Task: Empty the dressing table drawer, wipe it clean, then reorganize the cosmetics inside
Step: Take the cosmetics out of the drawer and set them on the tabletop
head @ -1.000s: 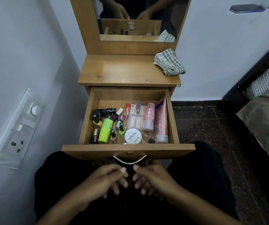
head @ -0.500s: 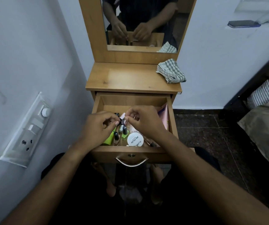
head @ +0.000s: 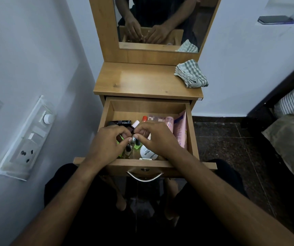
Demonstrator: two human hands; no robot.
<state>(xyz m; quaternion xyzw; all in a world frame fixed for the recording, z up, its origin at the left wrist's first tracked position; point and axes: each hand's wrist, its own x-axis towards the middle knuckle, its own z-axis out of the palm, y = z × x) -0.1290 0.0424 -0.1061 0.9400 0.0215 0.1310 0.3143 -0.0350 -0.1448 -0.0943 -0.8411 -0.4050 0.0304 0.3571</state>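
Knees and dark clothing fill the nearest ground, tucked close under the pulled-out drawer (head: pixel 148 163), whose curved metal handle (head: pixel 144 176) hangs just above the lap. That leaves little room to draw the elbows straight back; lifting up and forward looks the freer way out.

Both forearms reach in over the drawer's front edge. The left hand (head: pixel 109 144) and right hand (head: pixel 156 139) meet over the middle of the clutter, fingers curled inward and pinched around small dark bottles (head: pixel 131 129). Exactly which piece each hand grips I cannot tell, since the fingers cover it.

Emptying has barely begun, by my reckoning. The cosmetics are all in the drawer: a round white tub (head: pixel 147 153) near the front, a green bottle (head: pixel 137 146) beside it, a white-capped stick (head: pixel 135 124), pink tubes (head: pixel 169 121) and a pink flat pack (head: pixel 181 128) leaning against the right wall. The back part of the drawer floor is bare. Wiping and rearranging are yet to come.

Beyond, the surface (head: pixel 142 80) of the dressing table is open wood, good landing room, with only a checked cloth (head: pixel 190 73) bunched at its right rear corner, handy for wiping. The wall presses close on the left; the mirror (head: pixel 160 20) closes off the far side.
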